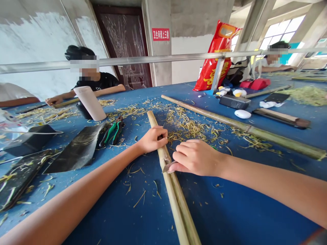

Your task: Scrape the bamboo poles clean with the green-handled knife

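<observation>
A long pale bamboo pole (176, 200) lies on the blue table (143, 221), running from the middle towards me. My left hand (152, 139) is closed around the pole farther up. My right hand (195, 157) is closed on a small knife whose blade (169, 167) rests against the pole's side, just below a notch. Thin bamboo shavings (184, 126) lie scattered beyond both hands.
A second bamboo pole (242, 127) lies diagonally at right. Green-handled pliers (112, 132), a dark cleaver blade (76, 149), a white cup (90, 102), a red bag (217, 54), phones and boxes sit around. Two other people sit at the table's far side. A metal rail (153, 59) crosses overhead.
</observation>
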The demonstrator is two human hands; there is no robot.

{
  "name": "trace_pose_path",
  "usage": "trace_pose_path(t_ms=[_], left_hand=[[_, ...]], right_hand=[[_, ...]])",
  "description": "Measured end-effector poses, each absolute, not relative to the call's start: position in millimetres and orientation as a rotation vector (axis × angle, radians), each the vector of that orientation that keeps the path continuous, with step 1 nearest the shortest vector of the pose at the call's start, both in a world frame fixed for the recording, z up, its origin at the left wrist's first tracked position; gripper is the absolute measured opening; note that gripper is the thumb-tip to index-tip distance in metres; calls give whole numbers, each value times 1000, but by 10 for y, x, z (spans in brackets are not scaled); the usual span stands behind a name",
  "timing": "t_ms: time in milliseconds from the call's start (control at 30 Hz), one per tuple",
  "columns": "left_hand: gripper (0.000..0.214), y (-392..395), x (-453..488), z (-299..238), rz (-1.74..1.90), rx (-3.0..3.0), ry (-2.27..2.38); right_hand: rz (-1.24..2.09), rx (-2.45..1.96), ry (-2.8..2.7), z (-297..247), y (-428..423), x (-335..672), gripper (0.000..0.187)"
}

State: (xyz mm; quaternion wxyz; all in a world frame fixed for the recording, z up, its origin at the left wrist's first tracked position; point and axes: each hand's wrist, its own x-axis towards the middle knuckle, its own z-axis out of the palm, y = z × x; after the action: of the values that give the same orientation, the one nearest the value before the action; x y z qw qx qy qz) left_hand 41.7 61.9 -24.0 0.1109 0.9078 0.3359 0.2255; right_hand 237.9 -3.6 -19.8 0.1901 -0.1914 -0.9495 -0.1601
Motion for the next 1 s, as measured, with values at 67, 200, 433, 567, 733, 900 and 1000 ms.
trace_pose_path(t_ms=[67, 200, 433, 567, 733, 900, 1000], left_hand=[[17, 618, 417, -236, 653, 2660, 997], [18, 605, 418, -218, 637, 2650, 997], [19, 585, 432, -196, 638, 2650, 997], [20, 587, 426, -188, 623, 2645, 979], [22, 539, 411, -165, 766, 2732, 935], [33, 243, 653, 9, 995, 2843, 926], [33, 36, 860, 144, 1003, 2700, 1011]], right_hand=[[-346, -528, -2708, -212, -29, 2392, 49], [81, -619, -2790, -137, -20, 2463, 39], [736, -807, -2926, 143, 98, 2697, 37], [794, -762, -2981, 186, 233, 2769, 25], [884, -712, -2705, 273, 301, 2789, 24], [1100, -542, -2087, 319, 317, 2785, 31], [1113, -446, -1872, 288, 270, 2723, 32]])
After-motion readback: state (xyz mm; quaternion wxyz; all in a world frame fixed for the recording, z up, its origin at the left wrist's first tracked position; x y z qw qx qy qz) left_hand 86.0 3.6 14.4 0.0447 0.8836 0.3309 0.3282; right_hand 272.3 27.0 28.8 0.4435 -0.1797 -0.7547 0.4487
